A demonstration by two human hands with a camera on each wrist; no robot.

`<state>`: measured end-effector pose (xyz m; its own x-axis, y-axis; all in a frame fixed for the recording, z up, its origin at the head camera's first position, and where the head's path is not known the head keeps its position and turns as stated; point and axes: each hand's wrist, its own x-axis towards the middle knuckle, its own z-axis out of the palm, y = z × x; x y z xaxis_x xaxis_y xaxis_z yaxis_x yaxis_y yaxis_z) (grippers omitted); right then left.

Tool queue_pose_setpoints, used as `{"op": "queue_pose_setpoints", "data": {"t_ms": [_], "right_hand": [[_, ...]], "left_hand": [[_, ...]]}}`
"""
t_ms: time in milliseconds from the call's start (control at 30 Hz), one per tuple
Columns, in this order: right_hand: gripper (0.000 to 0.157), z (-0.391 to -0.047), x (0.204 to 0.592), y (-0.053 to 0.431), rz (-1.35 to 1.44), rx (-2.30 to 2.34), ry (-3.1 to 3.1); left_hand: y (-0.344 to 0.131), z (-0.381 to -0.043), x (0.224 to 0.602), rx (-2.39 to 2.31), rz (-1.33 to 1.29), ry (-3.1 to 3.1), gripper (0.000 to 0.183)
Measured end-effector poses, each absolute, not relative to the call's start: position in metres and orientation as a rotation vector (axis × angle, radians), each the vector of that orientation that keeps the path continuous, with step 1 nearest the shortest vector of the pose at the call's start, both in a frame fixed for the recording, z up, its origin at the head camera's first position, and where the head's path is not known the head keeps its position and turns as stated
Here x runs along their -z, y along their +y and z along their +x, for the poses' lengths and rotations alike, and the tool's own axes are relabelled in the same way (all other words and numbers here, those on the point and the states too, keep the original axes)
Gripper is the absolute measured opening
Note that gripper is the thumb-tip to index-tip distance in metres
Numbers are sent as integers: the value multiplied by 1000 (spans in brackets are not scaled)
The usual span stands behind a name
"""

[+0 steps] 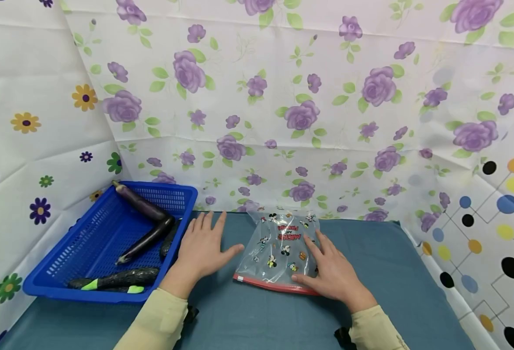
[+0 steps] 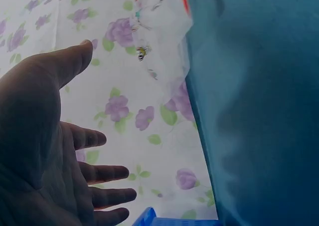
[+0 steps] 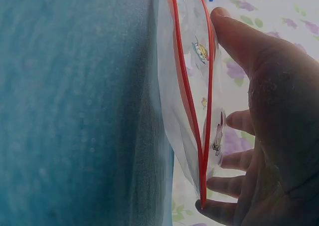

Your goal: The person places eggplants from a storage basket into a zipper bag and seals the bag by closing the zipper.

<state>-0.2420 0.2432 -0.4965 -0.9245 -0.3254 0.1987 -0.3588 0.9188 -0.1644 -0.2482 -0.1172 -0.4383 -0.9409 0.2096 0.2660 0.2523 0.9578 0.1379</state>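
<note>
A clear zip bag (image 1: 279,257) printed with cartoon figures and red lettering lies on the cloth, its red zip edge toward me. In the right wrist view the bag's two red zip strips (image 3: 185,81) stand apart along most of their length and meet at one end. My right hand (image 1: 333,272) lies over the bag's right side with fingers extended, thumb near the zip edge. My left hand (image 1: 200,250) is held between the bag and the blue basket, its fingers straight and thumb spread, with nothing in it. The left wrist view shows that palm (image 2: 45,151) bare.
The blue plastic basket (image 1: 42,291) stands at the left, holding dark purple eggplants (image 1: 145,204) and dark, bumpy cucumber-like vegetables (image 1: 128,278) with bright green parts. A blue-green cloth (image 1: 370,253) covers the table. Flower-patterned sheets (image 1: 261,121) rise behind and at the left, a dotted one (image 1: 493,233) at the right.
</note>
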Motion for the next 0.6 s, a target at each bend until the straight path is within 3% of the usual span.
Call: {"op": "queue_pose_setpoints", "data": {"t_ms": [600], "right_hand": [[113,-241,496,244,539,-349,-2943]], "left_hand": [[-125,-249,401,345,-281,-2934,103]]}}
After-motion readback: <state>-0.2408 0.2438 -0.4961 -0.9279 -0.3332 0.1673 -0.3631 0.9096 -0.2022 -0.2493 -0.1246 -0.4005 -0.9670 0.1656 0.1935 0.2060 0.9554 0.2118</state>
